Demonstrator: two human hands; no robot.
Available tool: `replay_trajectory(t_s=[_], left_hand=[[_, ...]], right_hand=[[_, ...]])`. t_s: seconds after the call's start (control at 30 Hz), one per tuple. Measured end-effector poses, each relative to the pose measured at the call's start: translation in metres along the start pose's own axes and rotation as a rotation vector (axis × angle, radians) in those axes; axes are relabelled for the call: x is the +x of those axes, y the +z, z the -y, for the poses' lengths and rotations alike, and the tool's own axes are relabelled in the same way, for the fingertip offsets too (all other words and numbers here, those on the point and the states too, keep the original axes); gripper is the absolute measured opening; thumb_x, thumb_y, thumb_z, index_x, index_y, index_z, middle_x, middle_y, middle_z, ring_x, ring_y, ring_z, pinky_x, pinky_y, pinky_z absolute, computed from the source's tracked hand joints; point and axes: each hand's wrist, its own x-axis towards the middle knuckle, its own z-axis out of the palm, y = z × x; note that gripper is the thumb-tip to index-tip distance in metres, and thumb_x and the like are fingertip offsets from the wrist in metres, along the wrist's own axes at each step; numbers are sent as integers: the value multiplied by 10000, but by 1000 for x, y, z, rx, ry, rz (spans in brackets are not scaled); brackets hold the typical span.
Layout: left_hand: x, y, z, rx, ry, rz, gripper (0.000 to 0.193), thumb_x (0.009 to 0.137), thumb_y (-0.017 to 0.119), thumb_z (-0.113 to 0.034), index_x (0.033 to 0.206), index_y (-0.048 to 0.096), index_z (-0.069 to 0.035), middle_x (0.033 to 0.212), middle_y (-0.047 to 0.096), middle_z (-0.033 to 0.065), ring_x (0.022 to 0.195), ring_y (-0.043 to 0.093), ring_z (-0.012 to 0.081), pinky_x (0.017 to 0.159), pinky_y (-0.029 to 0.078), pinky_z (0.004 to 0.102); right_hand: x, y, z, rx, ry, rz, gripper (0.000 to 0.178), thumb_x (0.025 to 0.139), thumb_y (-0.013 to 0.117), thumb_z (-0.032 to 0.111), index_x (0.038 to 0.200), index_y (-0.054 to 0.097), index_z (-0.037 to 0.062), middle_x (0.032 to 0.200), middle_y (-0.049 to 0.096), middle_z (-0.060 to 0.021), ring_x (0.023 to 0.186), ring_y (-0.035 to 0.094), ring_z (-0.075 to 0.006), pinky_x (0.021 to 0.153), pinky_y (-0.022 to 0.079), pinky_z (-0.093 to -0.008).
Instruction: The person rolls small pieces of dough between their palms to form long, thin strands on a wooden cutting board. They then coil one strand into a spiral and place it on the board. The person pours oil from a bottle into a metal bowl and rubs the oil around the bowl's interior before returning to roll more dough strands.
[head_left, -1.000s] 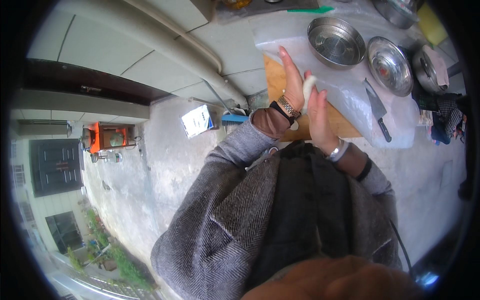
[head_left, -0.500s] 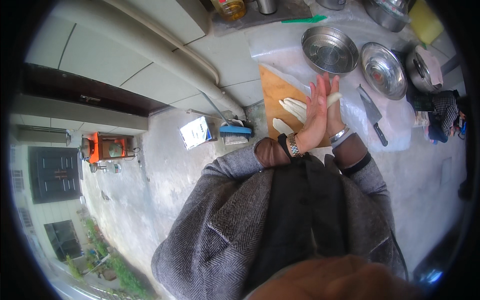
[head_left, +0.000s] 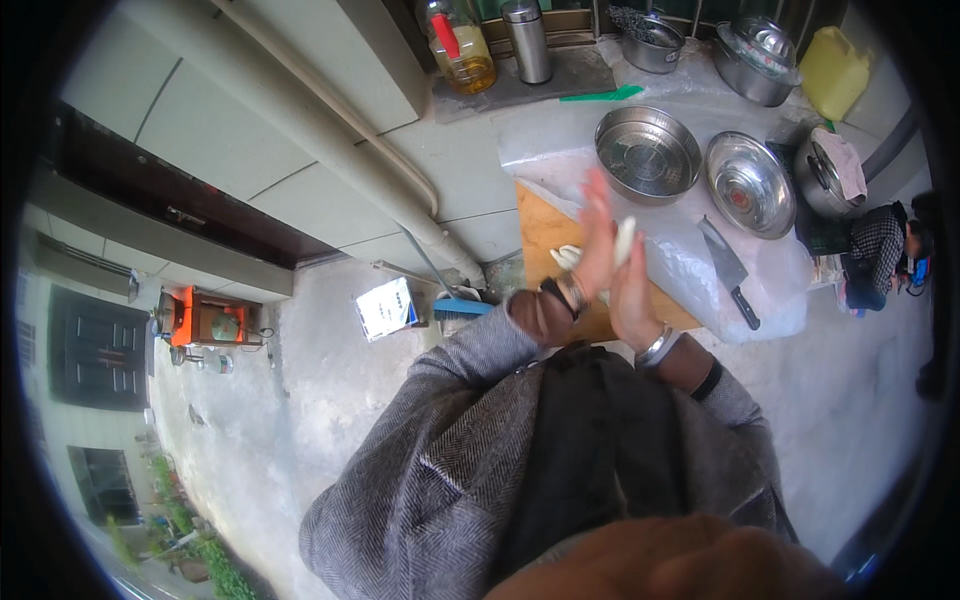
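The left hand (head_left: 597, 245) and right hand (head_left: 632, 305) were flat and uncurled, a white strip (head_left: 625, 242), seemingly dough, between them above the wooden board (head_left: 543, 225); straight fingers probably spared its softness. More pale strips (head_left: 565, 257) lay on the board, within easy reach. The knife (head_left: 728, 268) rested apart on the plastic sheet (head_left: 685, 270), perhaps to keep its blade clear of both hands.
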Motion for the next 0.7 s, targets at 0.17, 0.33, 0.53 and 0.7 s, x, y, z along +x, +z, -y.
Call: replay_trajectory(t_s=[0.17, 0.33, 0.53, 0.7], left_hand=[[-10, 4, 11, -501, -605, 194, 794, 1035, 138, -602, 1567, 79, -16, 1616, 150, 109, 1498, 106, 194, 1210, 78, 299], [-21, 5, 20, -842, -744, 200, 819, 1026, 127, -614, 1564, 43, -3, 1626, 103, 157, 1509, 74, 235, 1213, 87, 312], [-15, 6, 18, -614, -639, 222, 856, 1009, 156, -657, 1572, -20, -37, 1641, 32, 128, 1512, 28, 219, 1210, 70, 314], [-11, 18, 27, -871, -802, 184, 868, 1010, 160, -654, 1562, 15, -1, 1639, 49, 150, 1515, 24, 258, 1215, 60, 335]], right_hand=[[1, 2, -8, -107, -231, 26, 792, 1021, 247, 632, 1578, 148, 78, 1599, 239, -91, 1401, 336, -187, 1175, 225, -329], [3, 3, -8, 47, 129, -153, 848, 991, 243, 685, 1540, 252, 39, 1579, 303, -72, 1439, 300, -176, 1188, 206, -335], [-6, 1, -7, 119, 13, -184, 913, 953, 325, 728, 1543, 258, 34, 1549, 348, -52, 1353, 377, -183, 1108, 327, -339], [-5, -3, -10, 70, -26, -110, 811, 980, 332, 680, 1488, 351, 47, 1481, 418, -53, 1364, 373, -164, 1137, 285, -316]])
